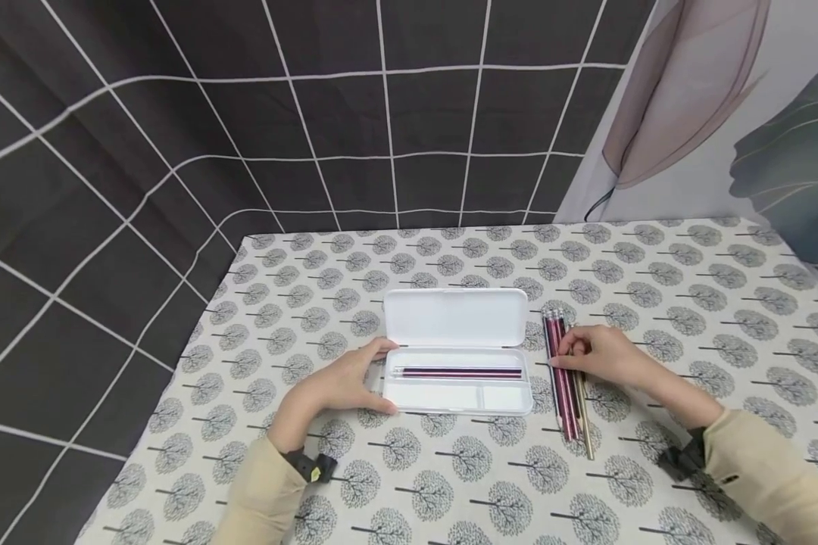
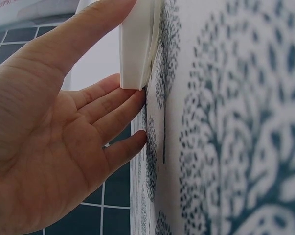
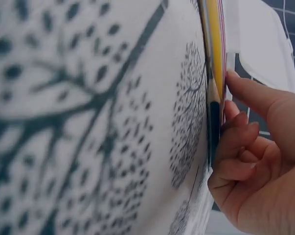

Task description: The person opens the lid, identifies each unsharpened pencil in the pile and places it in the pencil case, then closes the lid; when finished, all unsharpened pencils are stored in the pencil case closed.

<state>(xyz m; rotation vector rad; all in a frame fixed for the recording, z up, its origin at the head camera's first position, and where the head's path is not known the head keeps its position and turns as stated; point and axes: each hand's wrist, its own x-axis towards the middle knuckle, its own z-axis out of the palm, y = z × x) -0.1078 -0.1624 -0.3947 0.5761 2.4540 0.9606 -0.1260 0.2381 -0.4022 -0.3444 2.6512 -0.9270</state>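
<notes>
Steadying the pencil case (image 1: pixel 457 319), it seems, the left grip (image 1: pixel 339 381) is spread, the right grip (image 1: pixel 607 356) pinching pencils (image 1: pixel 569 412) nearer the worktop's (image 1: pixel 654 522) right edge.

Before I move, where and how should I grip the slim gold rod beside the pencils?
Probably pinch the gold rod by its near end, coming from the right: that end juts past the slender dark red pencils on its left.

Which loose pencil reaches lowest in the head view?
The gold pencil, at the bunch's right edge: its lower end extends past those of the maroon pencils and dark pencils.
</notes>
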